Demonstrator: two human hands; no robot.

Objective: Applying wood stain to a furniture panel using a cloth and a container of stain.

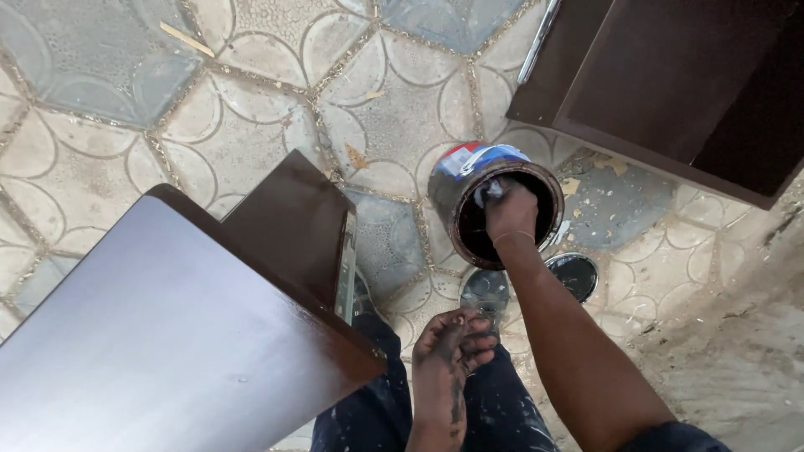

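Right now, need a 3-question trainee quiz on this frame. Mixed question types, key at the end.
1. True or false: the right hand reaches into the open paint can.
2. What does the right hand grip inside the can? A) a brush B) a pale rag C) a roller
3. What lies on the tiled floor just beside the can, near the right forearm?

Key:
1. True.
2. B.
3. The round can lid. The stained left hand hangs empty, with fingers loosely curled, near the dark brown glossy panel.

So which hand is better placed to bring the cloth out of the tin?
Right. The right hand is already inside the paint tin, its fingers on the cloth; the left hand hangs empty, apart from it.
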